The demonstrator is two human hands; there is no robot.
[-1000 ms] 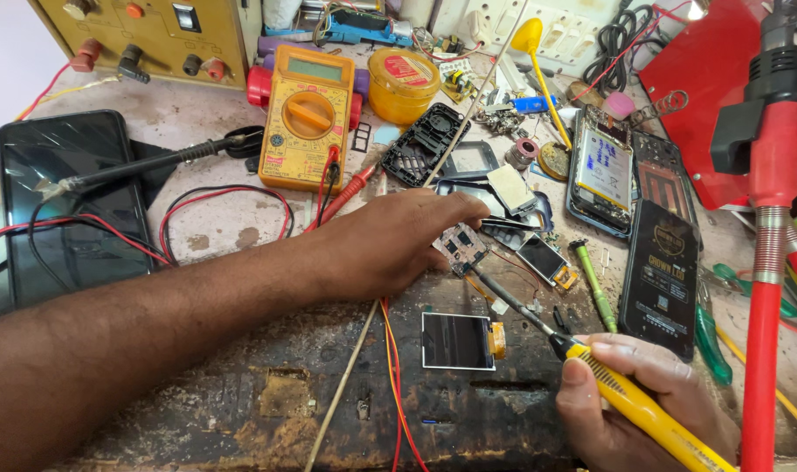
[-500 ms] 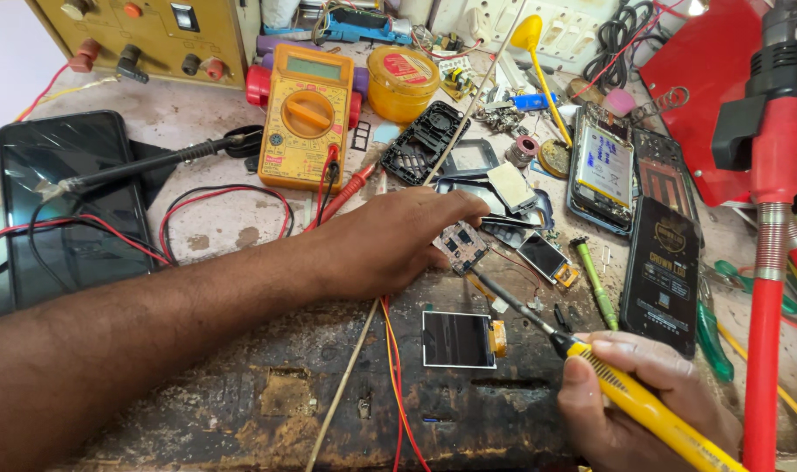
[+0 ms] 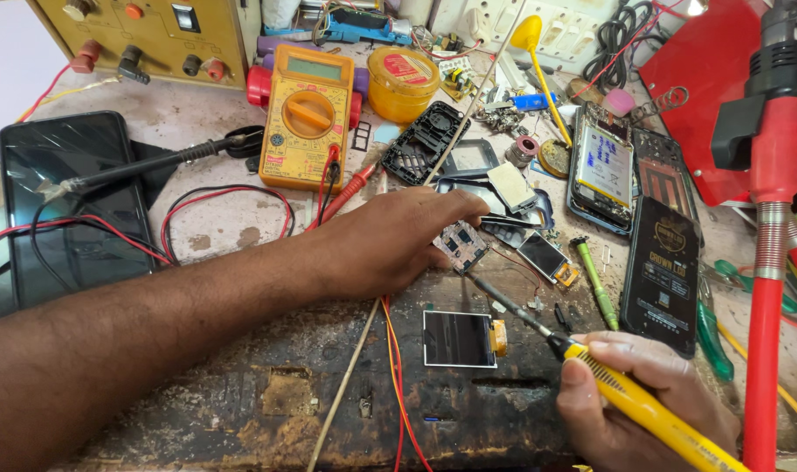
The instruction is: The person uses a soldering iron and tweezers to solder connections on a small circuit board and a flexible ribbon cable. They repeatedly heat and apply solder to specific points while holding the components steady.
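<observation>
Mid-frame, the left hand point(image 3: 390, 245) pins the small circuit board point(image 3: 460, 246); the right hand point(image 3: 643, 402) grips the soldering iron point(image 3: 626, 398), whose tip should touch lightly.

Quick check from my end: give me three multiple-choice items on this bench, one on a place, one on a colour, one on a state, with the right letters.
1. Where does the small loose display lie?
A. on the multimeter
B. on the worn wood between the two hands
C. on the dark phone at far left

2. What colour is the soldering iron handle?
A. yellow
B. blue
C. white

3. What is the left hand doing?
A. lifted clear of the bench
B. gripping the multimeter
C. pressing down on the small circuit board

Answers: 1 B, it sits flat on the wood below the board. 2 A, the grip in the right hand is yellow. 3 C, its fingertips rest on the board while the iron's tip meets it.
</observation>
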